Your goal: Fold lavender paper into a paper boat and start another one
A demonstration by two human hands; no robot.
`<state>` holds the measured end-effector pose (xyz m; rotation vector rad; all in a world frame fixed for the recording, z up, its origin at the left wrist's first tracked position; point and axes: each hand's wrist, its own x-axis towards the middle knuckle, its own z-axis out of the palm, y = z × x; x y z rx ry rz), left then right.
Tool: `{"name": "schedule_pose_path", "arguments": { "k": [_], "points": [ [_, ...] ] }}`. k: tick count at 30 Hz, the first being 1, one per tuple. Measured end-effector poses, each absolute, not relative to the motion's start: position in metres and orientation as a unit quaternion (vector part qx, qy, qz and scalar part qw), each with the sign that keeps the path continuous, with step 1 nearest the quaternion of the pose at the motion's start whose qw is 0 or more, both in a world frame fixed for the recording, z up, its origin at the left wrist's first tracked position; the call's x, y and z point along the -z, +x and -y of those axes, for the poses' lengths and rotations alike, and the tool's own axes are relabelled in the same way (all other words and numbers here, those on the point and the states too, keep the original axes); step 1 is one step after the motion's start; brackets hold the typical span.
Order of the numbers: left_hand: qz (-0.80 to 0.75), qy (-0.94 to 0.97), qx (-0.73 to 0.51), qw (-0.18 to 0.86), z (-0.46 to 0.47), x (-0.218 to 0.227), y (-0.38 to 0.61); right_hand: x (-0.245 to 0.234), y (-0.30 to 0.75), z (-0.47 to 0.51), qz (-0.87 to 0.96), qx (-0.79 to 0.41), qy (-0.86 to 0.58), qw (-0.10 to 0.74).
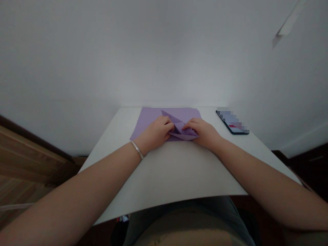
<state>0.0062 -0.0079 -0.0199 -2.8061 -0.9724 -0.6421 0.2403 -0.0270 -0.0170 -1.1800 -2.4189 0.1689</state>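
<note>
A folded piece of purple paper with raised, pointed flaps is between my two hands. It lies over a flat purple sheet on the white table. My left hand, with a silver bangle at the wrist, pinches the folded paper's left side near a standing flap. On the right side, my right hand has its fingers curled over the paper, the index fingertip pressing inside the open fold. Part of the folded paper is hidden under the fingers.
A phone with a lit, blurred screen lies at the table's right. The white table meets a pale wall at its far edge. Wooden furniture stands at the left. A loose white strip hangs on the right wall.
</note>
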Motion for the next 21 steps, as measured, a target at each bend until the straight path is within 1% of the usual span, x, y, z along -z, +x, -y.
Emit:
{"name": "schedule_pose_path", "arguments": {
  "k": [3,6,8,10,13,16,19,21],
  "points": [
    [0.300,-0.937,0.172,0.055,0.005,0.023,0.005,0.020,0.239,0.026,0.872,-0.039,-0.433,0.225],
    [0.296,-0.940,0.164,0.044,0.003,0.023,0.004,0.022,0.240,0.026,0.875,-0.028,-0.421,0.236],
    [0.292,-0.938,0.185,0.017,0.004,0.021,0.005,0.023,0.240,0.024,0.878,-0.030,-0.396,0.267],
    [0.287,-0.930,0.227,-0.033,0.005,0.017,0.007,0.023,0.240,0.022,0.869,-0.055,-0.368,0.325],
    [0.296,-0.888,0.317,-0.149,0.010,0.010,0.011,0.020,0.238,0.019,0.819,-0.159,-0.361,0.416],
    [0.327,-0.799,0.398,-0.310,0.018,0.004,0.018,0.017,0.232,0.021,0.735,-0.346,-0.346,0.469],
    [0.299,-0.707,0.430,-0.475,0.025,0.002,0.026,0.013,0.223,0.029,0.639,-0.519,-0.301,0.482],
    [0.285,-0.655,0.435,-0.549,0.028,0.002,0.030,0.011,0.218,0.035,0.599,-0.583,-0.284,0.470]
  ]
}}
